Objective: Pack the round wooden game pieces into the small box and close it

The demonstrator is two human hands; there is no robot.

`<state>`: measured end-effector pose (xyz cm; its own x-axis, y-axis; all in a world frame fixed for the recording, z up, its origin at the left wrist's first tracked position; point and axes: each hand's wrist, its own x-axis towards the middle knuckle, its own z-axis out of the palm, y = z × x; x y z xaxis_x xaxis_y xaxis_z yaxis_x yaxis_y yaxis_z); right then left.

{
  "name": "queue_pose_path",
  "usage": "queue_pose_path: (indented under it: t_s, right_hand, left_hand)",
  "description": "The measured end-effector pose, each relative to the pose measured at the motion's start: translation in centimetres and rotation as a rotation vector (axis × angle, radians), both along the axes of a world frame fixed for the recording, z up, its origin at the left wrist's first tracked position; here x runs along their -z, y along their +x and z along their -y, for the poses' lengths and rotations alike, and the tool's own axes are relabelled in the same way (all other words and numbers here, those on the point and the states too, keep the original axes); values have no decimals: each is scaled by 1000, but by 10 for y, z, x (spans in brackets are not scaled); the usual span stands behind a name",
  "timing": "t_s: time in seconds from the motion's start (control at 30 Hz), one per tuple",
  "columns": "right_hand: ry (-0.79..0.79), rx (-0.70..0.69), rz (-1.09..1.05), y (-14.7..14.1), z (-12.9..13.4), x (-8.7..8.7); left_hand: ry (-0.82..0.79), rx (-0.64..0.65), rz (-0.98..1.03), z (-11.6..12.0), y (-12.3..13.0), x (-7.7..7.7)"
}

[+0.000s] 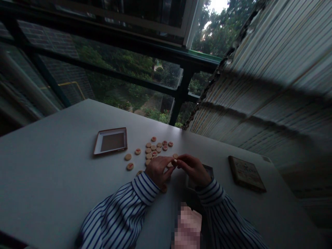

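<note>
Between the fingertips of both hands is a small round wooden piece, held just above the white table. My left hand pinches it from the left, and my right hand meets it from the right with thumb and fingers together. Beyond and left of my left hand lie several round wooden pieces, some plain, others with red characters, such as one piece lying apart. One more piece shows partly under my left wrist. My right hand and sleeve partly cover a shallow box.
An open shallow tray or lid lies at the left on the table. A dark rectangular box or lid sits at the right. A pixelated pinkish patch shows between the sleeves. Behind the table are a window and a pleated curtain.
</note>
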<state>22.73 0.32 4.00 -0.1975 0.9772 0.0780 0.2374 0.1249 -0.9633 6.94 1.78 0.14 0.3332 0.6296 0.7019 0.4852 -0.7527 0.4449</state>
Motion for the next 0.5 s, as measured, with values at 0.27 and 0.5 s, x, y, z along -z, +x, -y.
queue_pose_path:
  t_s: [0.27,0.5]
  right_hand:
    - [90,21,117,4,0,8]
    - [106,38,136,4,0,8]
  left_hand:
    - [-38,10,70,-1,2,2]
    - [-238,22,179,0,3,1]
